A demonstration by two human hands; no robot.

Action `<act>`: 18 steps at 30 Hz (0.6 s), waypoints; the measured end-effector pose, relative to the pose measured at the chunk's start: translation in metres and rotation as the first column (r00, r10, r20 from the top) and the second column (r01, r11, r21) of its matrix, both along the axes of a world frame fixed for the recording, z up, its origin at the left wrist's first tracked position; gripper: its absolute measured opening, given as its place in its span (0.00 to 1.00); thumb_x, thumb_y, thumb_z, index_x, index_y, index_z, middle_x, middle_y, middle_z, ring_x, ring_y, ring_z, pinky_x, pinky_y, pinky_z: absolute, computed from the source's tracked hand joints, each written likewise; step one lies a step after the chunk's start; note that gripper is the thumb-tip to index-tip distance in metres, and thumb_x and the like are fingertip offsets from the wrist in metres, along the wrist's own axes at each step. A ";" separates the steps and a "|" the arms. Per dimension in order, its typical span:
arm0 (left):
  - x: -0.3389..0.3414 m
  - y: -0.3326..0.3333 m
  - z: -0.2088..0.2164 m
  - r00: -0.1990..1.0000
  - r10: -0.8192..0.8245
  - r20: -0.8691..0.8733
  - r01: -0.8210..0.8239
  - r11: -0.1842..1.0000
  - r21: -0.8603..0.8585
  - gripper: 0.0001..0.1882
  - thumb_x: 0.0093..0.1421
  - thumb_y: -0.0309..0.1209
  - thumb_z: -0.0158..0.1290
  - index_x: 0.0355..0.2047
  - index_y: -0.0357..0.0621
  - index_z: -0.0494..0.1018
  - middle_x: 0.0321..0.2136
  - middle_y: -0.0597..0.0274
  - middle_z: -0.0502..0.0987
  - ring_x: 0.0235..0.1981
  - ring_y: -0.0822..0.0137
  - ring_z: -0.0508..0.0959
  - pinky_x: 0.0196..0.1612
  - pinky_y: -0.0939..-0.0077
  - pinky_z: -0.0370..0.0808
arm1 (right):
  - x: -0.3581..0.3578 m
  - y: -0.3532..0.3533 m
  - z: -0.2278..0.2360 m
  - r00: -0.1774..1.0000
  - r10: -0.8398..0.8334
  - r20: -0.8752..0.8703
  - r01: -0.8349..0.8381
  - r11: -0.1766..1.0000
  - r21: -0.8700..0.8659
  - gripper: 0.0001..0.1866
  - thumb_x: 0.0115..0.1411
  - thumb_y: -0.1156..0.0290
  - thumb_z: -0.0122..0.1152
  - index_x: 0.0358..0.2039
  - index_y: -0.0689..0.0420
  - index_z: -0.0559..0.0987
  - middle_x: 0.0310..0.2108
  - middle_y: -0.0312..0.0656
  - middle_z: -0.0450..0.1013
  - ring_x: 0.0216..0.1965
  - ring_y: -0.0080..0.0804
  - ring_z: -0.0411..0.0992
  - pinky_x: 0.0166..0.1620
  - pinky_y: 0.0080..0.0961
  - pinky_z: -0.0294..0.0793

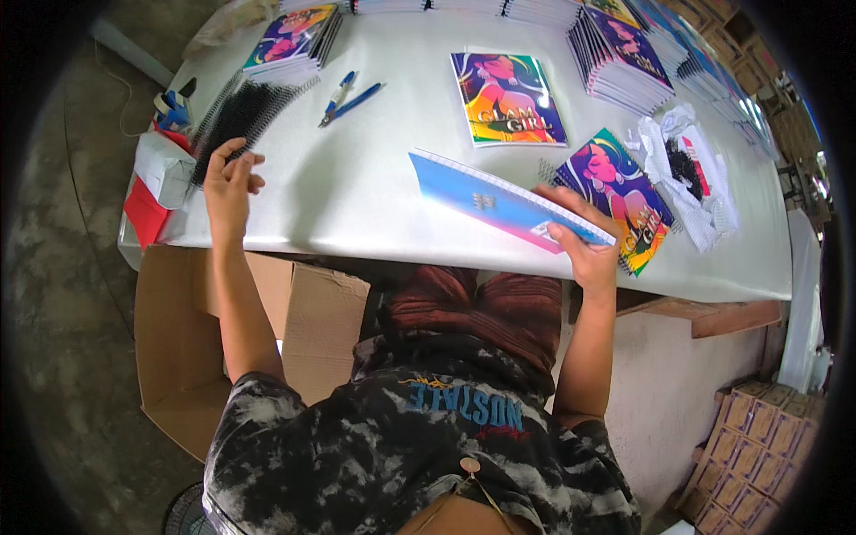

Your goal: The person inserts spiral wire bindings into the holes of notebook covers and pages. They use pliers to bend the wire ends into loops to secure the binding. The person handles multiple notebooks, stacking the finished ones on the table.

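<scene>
My right hand [584,234] grips a thin notebook [499,198] by its right end, thumb on the near side and fingers behind. Its blue and pink cover faces me, and the notebook is tilted above the table's front edge. My left hand [232,185] is at the near end of a heap of black spiral binding coils [241,114]. Its fingers are loosely bent and apart, with nothing visible held. Right of the held notebook lies a colourful notebook [617,192] with coil loops along its edges. Another colourful notebook [508,98] lies flat farther back.
Blue-handled pliers [349,104] and a blue pen-like tool [339,92] lie left of centre. Stacks of notebooks [290,40] [620,58] stand farther back. Crumpled white wrapping [713,201] holds black bits at right. A tape dispenser [172,109] stands left; an open cardboard box [178,339] sits below.
</scene>
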State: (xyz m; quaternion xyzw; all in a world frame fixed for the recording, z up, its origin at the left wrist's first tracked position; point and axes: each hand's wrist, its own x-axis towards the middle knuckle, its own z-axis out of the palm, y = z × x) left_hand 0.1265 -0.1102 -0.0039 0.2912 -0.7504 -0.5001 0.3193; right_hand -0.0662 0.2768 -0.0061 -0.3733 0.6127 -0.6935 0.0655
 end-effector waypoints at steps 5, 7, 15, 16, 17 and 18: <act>-0.020 0.037 0.033 0.688 -0.289 -0.666 0.694 0.530 0.488 0.14 0.59 0.24 0.43 0.45 0.43 0.67 0.36 0.50 0.75 0.25 0.75 0.74 0.27 0.83 0.72 | -0.009 0.019 -0.013 0.998 -0.058 -0.001 0.058 0.997 0.053 0.14 0.52 0.83 0.59 0.41 0.67 0.76 0.39 0.44 0.75 0.37 0.21 0.72 0.42 0.17 0.70; -0.027 0.039 0.033 0.528 -0.331 -0.782 0.842 0.321 0.433 0.18 0.58 0.24 0.42 0.50 0.42 0.64 0.49 0.43 0.67 0.39 0.69 0.76 0.42 0.74 0.74 | -0.011 0.021 -0.013 0.995 -0.096 0.030 0.095 0.995 0.037 0.14 0.52 0.83 0.59 0.41 0.66 0.76 0.39 0.44 0.75 0.36 0.21 0.72 0.41 0.16 0.70; -0.066 0.087 0.055 0.668 -0.512 -0.540 0.740 0.536 0.406 0.24 0.57 0.31 0.49 0.53 0.35 0.62 0.48 0.44 0.67 0.46 0.64 0.73 0.49 0.68 0.69 | -0.011 0.021 -0.011 0.992 -0.126 0.019 0.126 0.992 0.009 0.14 0.52 0.83 0.59 0.41 0.67 0.76 0.38 0.43 0.75 0.37 0.22 0.72 0.42 0.18 0.71; -0.073 0.086 0.051 0.834 -0.499 -0.236 0.551 0.763 0.338 0.21 0.57 0.30 0.50 0.50 0.35 0.65 0.45 0.47 0.70 0.43 0.64 0.73 0.46 0.69 0.70 | -0.011 0.020 -0.012 0.993 -0.113 0.045 0.113 0.994 0.006 0.15 0.52 0.83 0.59 0.41 0.67 0.76 0.38 0.43 0.75 0.38 0.22 0.72 0.42 0.17 0.71; -0.079 0.088 0.047 0.927 -0.368 0.071 0.352 0.920 0.172 0.18 0.57 0.30 0.51 0.48 0.36 0.68 0.42 0.49 0.73 0.40 0.64 0.74 0.42 0.70 0.72 | -0.012 0.020 -0.013 0.992 -0.100 0.072 0.100 0.995 0.003 0.15 0.52 0.83 0.59 0.42 0.67 0.76 0.38 0.43 0.75 0.38 0.21 0.72 0.42 0.17 0.71; -0.085 0.102 0.041 0.946 -0.240 0.218 0.289 0.929 -0.232 0.11 0.59 0.29 0.50 0.42 0.40 0.73 0.32 0.58 0.74 0.31 0.67 0.73 0.33 0.73 0.70 | -0.013 0.020 -0.014 0.992 -0.102 0.072 0.101 0.995 0.009 0.15 0.52 0.83 0.59 0.42 0.67 0.76 0.38 0.43 0.75 0.38 0.21 0.72 0.42 0.17 0.71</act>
